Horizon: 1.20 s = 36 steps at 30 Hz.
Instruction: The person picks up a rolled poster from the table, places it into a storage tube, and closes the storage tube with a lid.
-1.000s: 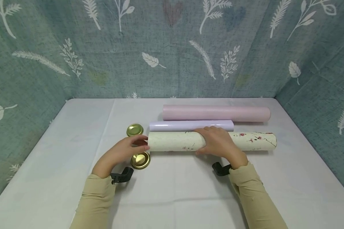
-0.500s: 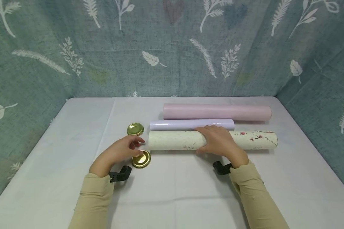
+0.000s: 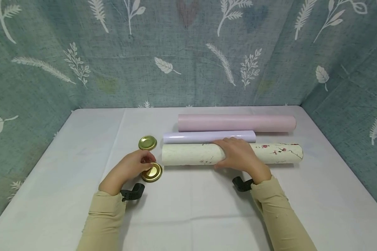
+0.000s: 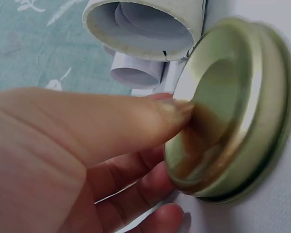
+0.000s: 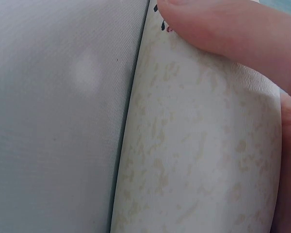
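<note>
My left hand point(image 3: 128, 170) pinches the edge of a gold jar lid point(image 3: 154, 173) just left of the rolls. In the left wrist view the thumb lies on the face of this lid point(image 4: 220, 87), with fingers curled behind its edge. A second rim shows behind it; I cannot tell whether that is another lid. My right hand point(image 3: 238, 157) grips the middle of a cream roll of floral wallpaper point(image 3: 188, 155). The right wrist view shows the thumb along the cream roll point(image 5: 194, 145). Another gold lid point(image 3: 147, 143) lies flat, farther back than my left hand.
Behind the floral roll lies a thinner, glossy lavender roll point(image 3: 204, 137). Farther back is a thick pink roll point(image 3: 235, 123). All rest on a white-covered table point(image 3: 188, 226), with a leaf-patterned green curtain point(image 3: 122, 69) around the back and sides.
My left hand has left the floral roll's open end, moved down and left, and taken the nearer lid, which has shifted slightly left. The right hand stays on the roll.
</note>
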Motion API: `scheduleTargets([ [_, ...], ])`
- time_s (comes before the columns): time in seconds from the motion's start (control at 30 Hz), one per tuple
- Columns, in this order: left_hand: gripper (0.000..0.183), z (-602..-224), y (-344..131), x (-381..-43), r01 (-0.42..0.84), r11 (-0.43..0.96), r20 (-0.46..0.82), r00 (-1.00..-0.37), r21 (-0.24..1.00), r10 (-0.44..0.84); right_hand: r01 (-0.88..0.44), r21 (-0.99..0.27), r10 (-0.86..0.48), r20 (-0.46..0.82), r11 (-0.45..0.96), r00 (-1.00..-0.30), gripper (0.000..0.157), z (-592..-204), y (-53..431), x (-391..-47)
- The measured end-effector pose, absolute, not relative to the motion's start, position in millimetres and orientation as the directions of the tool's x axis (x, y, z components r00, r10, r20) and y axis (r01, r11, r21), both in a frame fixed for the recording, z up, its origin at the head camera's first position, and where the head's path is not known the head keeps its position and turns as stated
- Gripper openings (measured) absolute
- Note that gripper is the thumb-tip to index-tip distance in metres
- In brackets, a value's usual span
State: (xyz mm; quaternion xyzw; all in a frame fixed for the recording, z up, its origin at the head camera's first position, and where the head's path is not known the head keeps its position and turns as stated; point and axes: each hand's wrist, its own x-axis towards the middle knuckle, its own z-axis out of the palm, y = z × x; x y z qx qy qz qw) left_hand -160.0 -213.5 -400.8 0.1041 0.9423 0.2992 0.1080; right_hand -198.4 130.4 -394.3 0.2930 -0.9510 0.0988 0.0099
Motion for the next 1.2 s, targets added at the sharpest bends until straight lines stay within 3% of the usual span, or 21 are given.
scheduleTargets([
  [0.4, 0.012, -398.5, -206.9, -159.6, 0.135, 0.842, -0.119, -0.966, 0.522, 0.229, -0.555, -0.187, -0.552, 0.074, 0.811, -0.831, 0.076, -394.6, 130.5, -197.8],
  [0.87, 0.069, -394.8, -192.2, -149.9, 0.037, 0.926, -0.252, -0.957, 0.375, 0.141, -0.562, -0.182, -0.558, 0.078, 0.807, -0.826, 0.077, -395.9, 130.9, -199.1],
  [1.2, 0.055, -392.8, -187.0, -149.4, 0.056, 0.923, -0.250, -0.955, 0.381, 0.161, -0.563, -0.180, -0.559, 0.078, 0.806, -0.825, 0.077, -395.6, 130.6, -199.8],
])
